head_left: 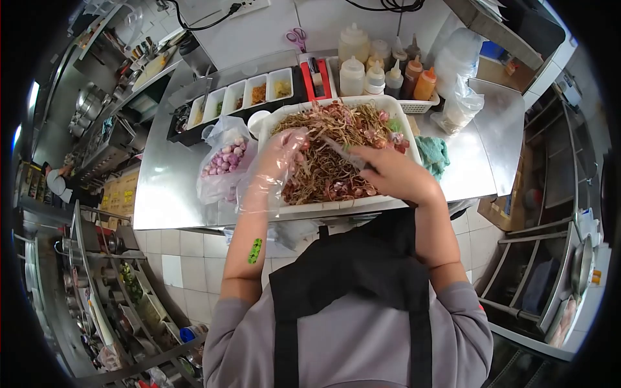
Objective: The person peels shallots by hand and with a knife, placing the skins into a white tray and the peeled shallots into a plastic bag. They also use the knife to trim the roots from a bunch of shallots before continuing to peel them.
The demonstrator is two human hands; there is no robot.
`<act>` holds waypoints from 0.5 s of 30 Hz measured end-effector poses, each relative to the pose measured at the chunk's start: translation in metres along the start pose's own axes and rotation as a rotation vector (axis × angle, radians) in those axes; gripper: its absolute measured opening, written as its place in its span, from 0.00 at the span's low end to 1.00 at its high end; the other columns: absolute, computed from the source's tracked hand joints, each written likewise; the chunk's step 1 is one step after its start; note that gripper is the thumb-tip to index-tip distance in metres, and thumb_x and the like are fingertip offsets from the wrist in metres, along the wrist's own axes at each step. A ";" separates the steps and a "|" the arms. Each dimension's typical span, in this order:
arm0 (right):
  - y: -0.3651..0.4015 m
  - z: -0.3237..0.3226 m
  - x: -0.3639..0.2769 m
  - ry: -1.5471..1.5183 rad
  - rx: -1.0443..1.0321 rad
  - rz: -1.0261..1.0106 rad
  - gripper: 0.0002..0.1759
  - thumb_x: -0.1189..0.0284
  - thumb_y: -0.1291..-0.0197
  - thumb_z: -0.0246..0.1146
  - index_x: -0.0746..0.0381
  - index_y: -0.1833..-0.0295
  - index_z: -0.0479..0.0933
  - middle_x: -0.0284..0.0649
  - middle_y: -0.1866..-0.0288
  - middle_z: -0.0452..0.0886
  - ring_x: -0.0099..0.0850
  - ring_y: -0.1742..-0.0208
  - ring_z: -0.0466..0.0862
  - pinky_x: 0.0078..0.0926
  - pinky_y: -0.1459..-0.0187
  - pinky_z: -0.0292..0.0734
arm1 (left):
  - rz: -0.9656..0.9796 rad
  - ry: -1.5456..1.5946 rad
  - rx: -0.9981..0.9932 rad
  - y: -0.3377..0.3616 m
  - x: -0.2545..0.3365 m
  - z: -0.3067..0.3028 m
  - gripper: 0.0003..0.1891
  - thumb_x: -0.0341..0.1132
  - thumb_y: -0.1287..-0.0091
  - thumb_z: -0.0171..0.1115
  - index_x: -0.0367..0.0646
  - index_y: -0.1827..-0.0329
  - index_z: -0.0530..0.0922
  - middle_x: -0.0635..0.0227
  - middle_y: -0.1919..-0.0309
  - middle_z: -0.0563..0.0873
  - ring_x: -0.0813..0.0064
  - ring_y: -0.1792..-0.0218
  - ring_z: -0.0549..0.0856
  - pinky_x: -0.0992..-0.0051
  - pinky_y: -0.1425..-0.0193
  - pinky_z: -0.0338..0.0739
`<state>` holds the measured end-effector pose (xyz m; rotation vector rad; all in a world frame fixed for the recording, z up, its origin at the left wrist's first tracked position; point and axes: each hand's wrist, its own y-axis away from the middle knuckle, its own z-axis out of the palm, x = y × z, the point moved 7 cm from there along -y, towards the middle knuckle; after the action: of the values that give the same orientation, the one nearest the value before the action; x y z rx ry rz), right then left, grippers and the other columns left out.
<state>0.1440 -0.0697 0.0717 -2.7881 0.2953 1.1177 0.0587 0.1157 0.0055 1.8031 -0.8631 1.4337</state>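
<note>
A white tub (414, 150) on the steel table is heaped with shallots on long dry brown stalks (349, 119) and loose reddish skins. Over its left side is my left hand (284, 152), in a clear plastic glove, its fingers closed on a small reddish shallot (305, 145) that is partly hidden. My right hand (398, 173), bare, grips a knife (344, 152) whose blade points toward the left hand above the stalks; its handle is hidden in the fist. Left of the tub, an open clear plastic bag (223, 158) holds peeled purple shallots.
Behind the tub stand sauce bottles (352, 76), a red-edged holder (315, 79) and a row of ingredient containers (236, 96). A green cloth (433, 155) and a tied plastic bag (460, 108) lie at right. Another person (59, 184) is far left.
</note>
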 end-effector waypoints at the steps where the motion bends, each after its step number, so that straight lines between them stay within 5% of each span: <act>1: 0.001 -0.002 0.002 0.003 0.001 0.003 0.24 0.78 0.45 0.54 0.66 0.39 0.68 0.54 0.65 0.80 0.50 0.61 0.81 0.40 0.58 0.74 | 0.002 0.003 -0.003 -0.002 -0.004 -0.001 0.20 0.49 0.30 0.53 0.40 0.51 0.75 0.74 0.77 0.76 0.86 0.81 0.70 0.83 0.81 0.62; 4: 0.006 -0.028 0.005 -0.093 0.395 0.006 0.23 0.81 0.43 0.55 0.68 0.40 0.68 0.45 0.63 0.79 0.30 0.69 0.76 0.24 0.63 0.71 | 0.038 0.068 0.024 -0.004 -0.009 -0.005 0.18 0.46 0.29 0.51 0.41 0.47 0.73 0.74 0.71 0.73 0.86 0.76 0.71 0.82 0.80 0.65; 8: -0.002 -0.017 0.020 -0.443 0.428 0.016 0.22 0.80 0.42 0.54 0.68 0.41 0.69 0.37 0.62 0.78 0.23 0.68 0.75 0.20 0.64 0.70 | -0.004 0.194 0.044 0.007 0.004 0.000 0.17 0.43 0.28 0.49 0.40 0.45 0.72 0.72 0.67 0.76 0.86 0.74 0.73 0.82 0.76 0.71; 10: -0.009 -0.005 0.021 -0.546 0.341 0.004 0.20 0.78 0.39 0.54 0.68 0.41 0.69 0.32 0.61 0.76 0.19 0.67 0.74 0.17 0.64 0.69 | 0.128 0.333 0.076 0.018 0.014 0.002 0.17 0.39 0.28 0.51 0.41 0.41 0.70 0.69 0.58 0.78 0.83 0.68 0.77 0.82 0.67 0.76; 15: -0.029 0.012 0.002 -0.382 0.400 -0.115 0.17 0.72 0.34 0.55 0.69 0.43 0.72 0.37 0.64 0.77 0.22 0.64 0.75 0.21 0.60 0.71 | 0.130 0.620 -0.009 0.025 0.001 0.009 0.22 0.38 0.32 0.57 0.42 0.36 0.67 0.67 0.50 0.77 0.79 0.58 0.79 0.81 0.58 0.76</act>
<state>0.1439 -0.0397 0.0629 -2.1687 0.2752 1.3558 0.0432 0.0943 0.0077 1.1874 -0.6591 1.9150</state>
